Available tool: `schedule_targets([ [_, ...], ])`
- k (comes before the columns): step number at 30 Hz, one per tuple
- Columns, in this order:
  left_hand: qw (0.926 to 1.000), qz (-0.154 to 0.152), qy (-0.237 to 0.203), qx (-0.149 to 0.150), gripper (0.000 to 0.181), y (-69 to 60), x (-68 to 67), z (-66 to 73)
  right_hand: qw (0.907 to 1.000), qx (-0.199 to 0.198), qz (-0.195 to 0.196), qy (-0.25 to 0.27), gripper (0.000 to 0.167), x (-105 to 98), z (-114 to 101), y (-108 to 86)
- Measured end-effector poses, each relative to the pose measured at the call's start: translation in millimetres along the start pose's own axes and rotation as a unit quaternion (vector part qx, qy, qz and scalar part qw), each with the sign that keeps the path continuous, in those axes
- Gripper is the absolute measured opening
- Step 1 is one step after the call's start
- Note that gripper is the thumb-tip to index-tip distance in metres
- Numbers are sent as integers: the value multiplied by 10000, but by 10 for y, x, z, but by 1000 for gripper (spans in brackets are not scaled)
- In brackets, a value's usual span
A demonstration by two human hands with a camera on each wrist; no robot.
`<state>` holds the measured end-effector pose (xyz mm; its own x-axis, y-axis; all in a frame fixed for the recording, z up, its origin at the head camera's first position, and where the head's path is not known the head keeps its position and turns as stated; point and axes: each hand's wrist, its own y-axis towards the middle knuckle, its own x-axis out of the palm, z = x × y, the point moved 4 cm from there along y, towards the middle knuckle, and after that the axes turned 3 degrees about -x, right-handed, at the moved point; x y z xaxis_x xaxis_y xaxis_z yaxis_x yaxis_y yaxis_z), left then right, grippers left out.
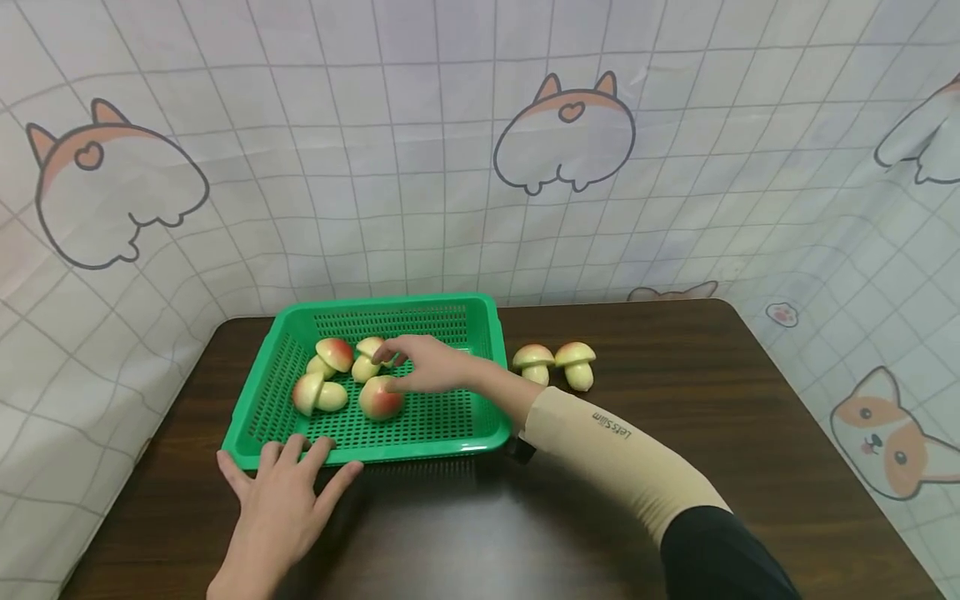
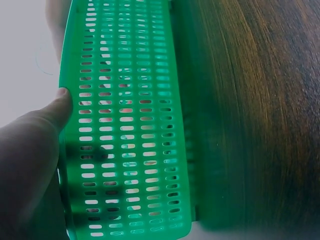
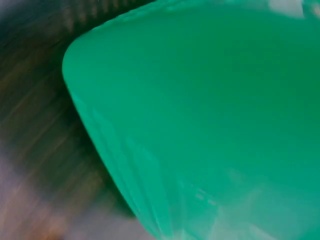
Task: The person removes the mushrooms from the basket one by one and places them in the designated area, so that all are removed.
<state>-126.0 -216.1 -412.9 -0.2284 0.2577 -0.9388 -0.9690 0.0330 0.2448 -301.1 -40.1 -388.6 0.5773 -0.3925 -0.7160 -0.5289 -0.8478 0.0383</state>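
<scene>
A green plastic basket point(image 1: 442, 450) with slotted walls stands on the table. My left hand point(image 1: 281, 504) rests on its near-left rim, fingers spread over the edge; in the left wrist view the thumb point(image 2: 61, 102) lies against the rim. My right hand point(image 1: 431, 364) reaches over the basket from the right, fingers bent loosely and apart from the thumb. Below the thumb is a toy mushroom point(image 1: 381, 400) with a red-yellow cap. Another mushroom point(image 1: 366, 367) lies by the fingertips, partly hidden. Two more mushrooms point(image 1: 334, 355) point(image 1: 318, 394) lie farther left in the basket.
Two mushrooms point(image 1: 533, 360) point(image 1: 576, 363) stand on the dark wooden table point(image 1: 637, 350) right of the basket. A white grid-patterned curtain point(image 1: 420, 167) with cartoon dogs hangs behind and at the sides. The right wrist view is blurred, mostly filled by the basket's corner point(image 3: 175, 100).
</scene>
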Motion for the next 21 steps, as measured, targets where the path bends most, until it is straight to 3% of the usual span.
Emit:
schedule_targets([
  [4,10000,18,-26,-2,55,-15,-11,-11,9995,-53,-140,-269,45,113,-22,43],
  [13,10000,35,-4,-29,54,-24,-19,8,9991,-201,-221,-293,51,244,22,66],
  [21,10000,44,13,-43,55,-10,-14,-1,9980,-306,-296,-465,36,268,40,95],
])
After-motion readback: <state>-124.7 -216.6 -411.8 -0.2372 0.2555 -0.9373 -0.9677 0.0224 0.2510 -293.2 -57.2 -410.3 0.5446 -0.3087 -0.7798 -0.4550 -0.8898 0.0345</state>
